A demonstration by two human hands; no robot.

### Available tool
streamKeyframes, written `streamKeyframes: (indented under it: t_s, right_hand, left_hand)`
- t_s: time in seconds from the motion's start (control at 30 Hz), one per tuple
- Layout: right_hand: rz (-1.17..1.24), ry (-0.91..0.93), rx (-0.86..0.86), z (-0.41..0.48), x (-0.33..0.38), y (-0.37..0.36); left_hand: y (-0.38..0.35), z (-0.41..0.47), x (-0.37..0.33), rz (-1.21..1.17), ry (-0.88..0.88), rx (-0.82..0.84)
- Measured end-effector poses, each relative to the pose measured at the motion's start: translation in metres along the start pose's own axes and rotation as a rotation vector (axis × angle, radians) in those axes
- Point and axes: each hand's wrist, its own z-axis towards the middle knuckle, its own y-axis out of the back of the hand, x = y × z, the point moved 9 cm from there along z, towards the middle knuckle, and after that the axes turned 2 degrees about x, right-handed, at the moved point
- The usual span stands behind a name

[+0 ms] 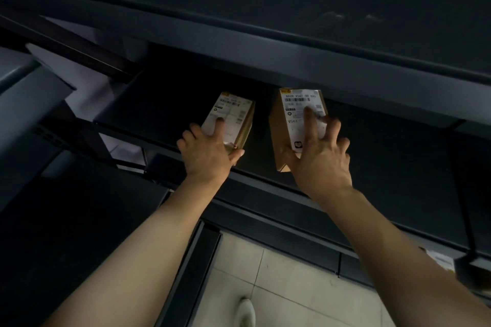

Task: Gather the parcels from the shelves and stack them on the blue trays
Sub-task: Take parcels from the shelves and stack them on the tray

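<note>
Dim shelving bay, seen from head height looking down. Two cardboard parcels with white shipping labels sit on one dark shelf (164, 103), side by side with a narrow gap between them.

Left hand (207, 154) grips the smaller parcel (235, 114). The index finger lies flat along the label, the thumb hooks the near right corner, and the other fingers wrap the left edge.

Right hand (318, 156) grips the larger parcel (295, 111). The index finger is stretched up the label, the thumb is on the near left side, and the remaining fingers curl over the right edge.

Both parcels lie straight ahead of the hands, each at its own hand's fingertips, with neither hand clearly closer. Their long axes run away from the person into the shelf, near short ends at the palms and labels facing up. The smaller parcel's far end swings slightly right. The larger parcel's near end overhangs the shelf's front lip and looks a little raised, though I cannot tell whether it is fully clear of the board.

Judgement: the coming move is a straight pull back along each long axis, out under the shelf above.

No blue trays in view. Below are the tiled floor (279, 287), a white shoe (245, 313), and at lower right the edge of another labelled parcel (441, 260) on a lower shelf.
</note>
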Motion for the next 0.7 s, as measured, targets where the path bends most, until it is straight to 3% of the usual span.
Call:
streamKeyframes:
  t_s: [0.2, 0.43, 0.7]
  right_hand:
    - [-0.006, 0.022, 0.036, -0.008, 0.002, 0.001]
    - [0.011, 0.139, 0.065, -0.043, 0.01, 0.008]
    - [0.044, 0.361, 0.125, -0.129, 0.001, 0.033]
  left_hand:
    - [0.009, -0.01, -0.006, -0.205, 0.018, -0.021]
    - [0.049, -0.073, -0.004, -0.211, 0.098, -0.125]
    - [0.104, -0.203, -0.017, -0.11, 0.266, -0.298]
